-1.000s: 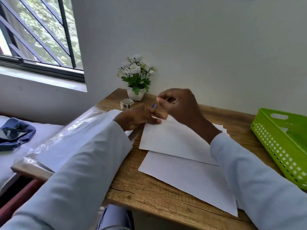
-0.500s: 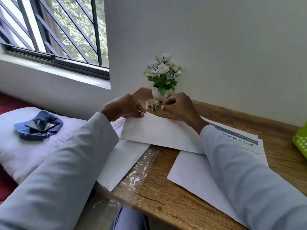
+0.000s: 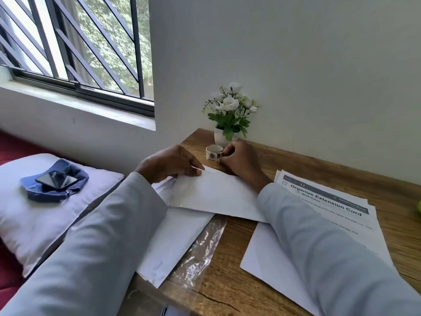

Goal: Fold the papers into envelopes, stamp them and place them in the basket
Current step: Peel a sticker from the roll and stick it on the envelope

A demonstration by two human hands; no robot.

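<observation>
Folded paper [image 3: 216, 192] lies on the desk [image 3: 239, 293], left hand [image 3: 169, 166] still pinching its top edge. Right hand [image 3: 241, 159] has left that edge since half a second ago; its fingers now pinch the sticker roll [image 3: 214, 152] beside the flower pot [image 3: 221, 134].

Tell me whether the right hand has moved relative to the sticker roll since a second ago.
Yes. The right hand has moved toward the flower pot and now touches the sticker roll; earlier it pinched the folded paper short of the roll.
</observation>
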